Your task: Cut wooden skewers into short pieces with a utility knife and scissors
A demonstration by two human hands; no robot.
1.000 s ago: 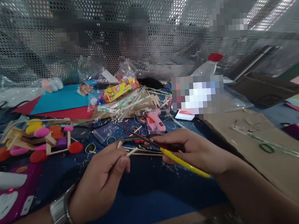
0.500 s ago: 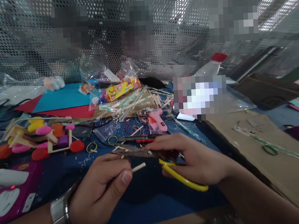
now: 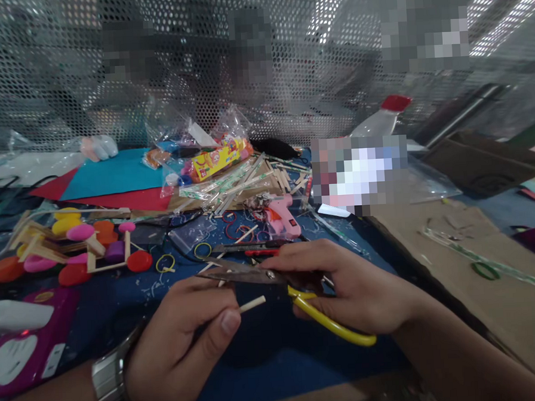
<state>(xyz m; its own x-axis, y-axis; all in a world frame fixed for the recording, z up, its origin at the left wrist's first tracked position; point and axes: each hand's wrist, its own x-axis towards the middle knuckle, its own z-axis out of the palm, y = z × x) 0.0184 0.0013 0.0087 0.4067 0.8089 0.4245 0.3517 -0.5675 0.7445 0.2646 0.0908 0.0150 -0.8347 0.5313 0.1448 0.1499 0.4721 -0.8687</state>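
Note:
My left hand is closed around a thin wooden stick, whose pale end sticks out past the thumb to the right. A pair of scissors with yellow handles is in my right hand, fingers wrapped about the grips. The blades point left, just above my left hand's knuckles, and lie slightly apart. A short piece of stick shows by the blades; whether they touch it I cannot tell. Behind the scissors lies a utility knife, and beyond that a pink glue gun.
At left stands a wooden model car with coloured parts, above a purple box. Coloured sheets, a yellow-labelled package and scattered sticks lie at the back. Cardboard covers the right. A perforated metal screen rises behind.
The view has shifted slightly. Both hands stay in nearly the same pose, the left still holding the stick and the right the scissors, and the blades look little changed.

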